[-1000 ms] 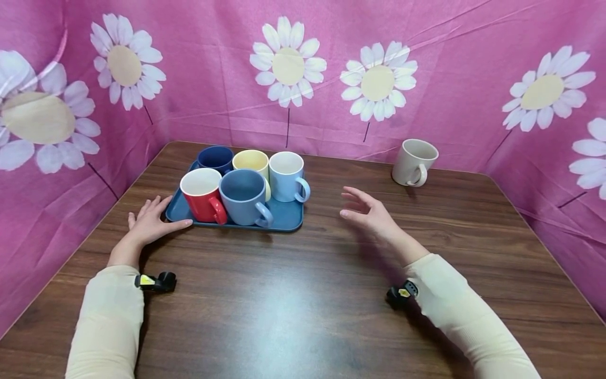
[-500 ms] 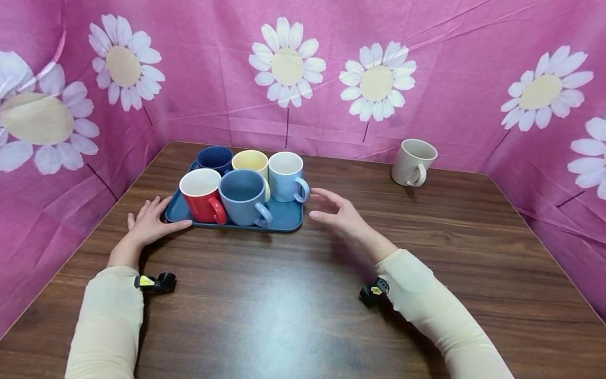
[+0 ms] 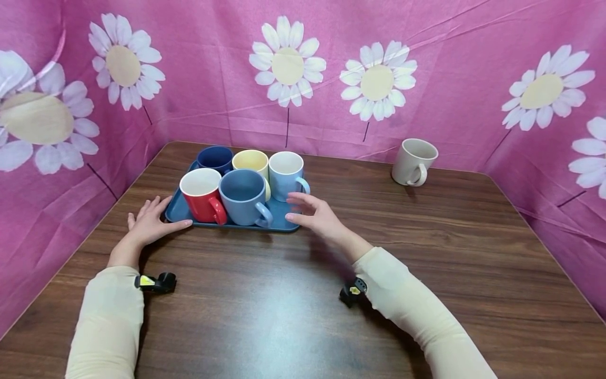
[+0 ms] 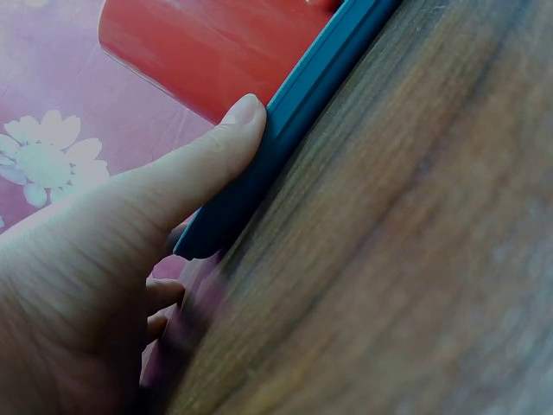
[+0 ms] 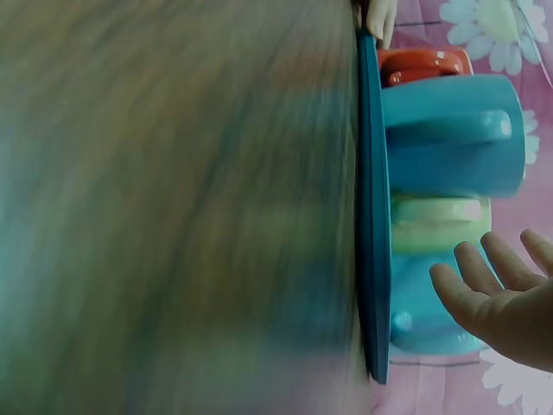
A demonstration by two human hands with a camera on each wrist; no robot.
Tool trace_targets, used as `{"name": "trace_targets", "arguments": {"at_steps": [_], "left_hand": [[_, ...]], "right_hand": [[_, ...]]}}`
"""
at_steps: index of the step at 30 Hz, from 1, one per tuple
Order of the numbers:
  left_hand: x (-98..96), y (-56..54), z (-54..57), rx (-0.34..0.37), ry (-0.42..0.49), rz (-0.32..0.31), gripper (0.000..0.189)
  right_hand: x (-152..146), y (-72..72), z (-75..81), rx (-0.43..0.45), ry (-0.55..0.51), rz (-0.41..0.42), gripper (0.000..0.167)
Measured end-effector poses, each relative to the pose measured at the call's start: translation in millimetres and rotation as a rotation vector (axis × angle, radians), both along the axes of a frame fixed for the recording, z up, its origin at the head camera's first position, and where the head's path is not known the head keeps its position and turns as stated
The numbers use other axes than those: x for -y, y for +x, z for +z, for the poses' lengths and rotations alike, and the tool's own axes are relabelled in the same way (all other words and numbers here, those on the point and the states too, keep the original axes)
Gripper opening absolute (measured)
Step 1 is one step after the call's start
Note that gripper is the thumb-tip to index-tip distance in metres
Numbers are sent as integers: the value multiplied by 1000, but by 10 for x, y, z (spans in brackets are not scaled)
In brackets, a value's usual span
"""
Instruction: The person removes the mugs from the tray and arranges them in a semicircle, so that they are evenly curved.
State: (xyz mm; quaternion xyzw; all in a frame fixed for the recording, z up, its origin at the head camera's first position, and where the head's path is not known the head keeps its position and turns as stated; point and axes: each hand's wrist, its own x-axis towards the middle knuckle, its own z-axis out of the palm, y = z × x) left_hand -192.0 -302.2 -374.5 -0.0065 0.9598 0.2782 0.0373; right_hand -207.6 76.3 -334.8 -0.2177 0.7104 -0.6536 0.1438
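Note:
A blue tray (image 3: 284,223) lies on the table at back left. It carries a red mug (image 3: 201,202), a large grey-blue mug (image 3: 242,200), a navy mug (image 3: 215,158), a yellow mug (image 3: 251,159) and a light blue mug (image 3: 285,181). My left hand (image 3: 149,223) is at the tray's front left corner, fingers spread along the side. Its thumb (image 4: 203,169) touches the rim below the red mug. Over the tray's right edge, my right hand (image 3: 319,217) reaches in with fingers apart and nothing held, just in front of the light blue mug's handle.
A grey-beige mug (image 3: 414,163) stands alone at the back right of the wooden table (image 3: 284,305). Pink cloth (image 3: 331,126) with printed daisies hangs round the back and sides. A small black camera sits on each wrist.
My right hand has moved left across the table, from beside the tray to over its right edge. The left hand, tray and mugs have stayed put.

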Motion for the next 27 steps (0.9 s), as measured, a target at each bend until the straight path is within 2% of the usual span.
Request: {"name": "trace_targets", "arguments": {"at_steps": [6,11,18,27], "left_hand": [[5,6,-8,4,3,2,93],[3,-1,-10,4,2,7,94],[-6,-1,-2,-1,0,8,94],[-18,6,16,6,-4,9,94]], "right_hand": [[174,12,-36,9,15,22,46],[309,19,-64,26,-6,-11,37],[454,27,-51,159,-26,-59,28],[571,-22,-27,270,-35,-44,21]]}}
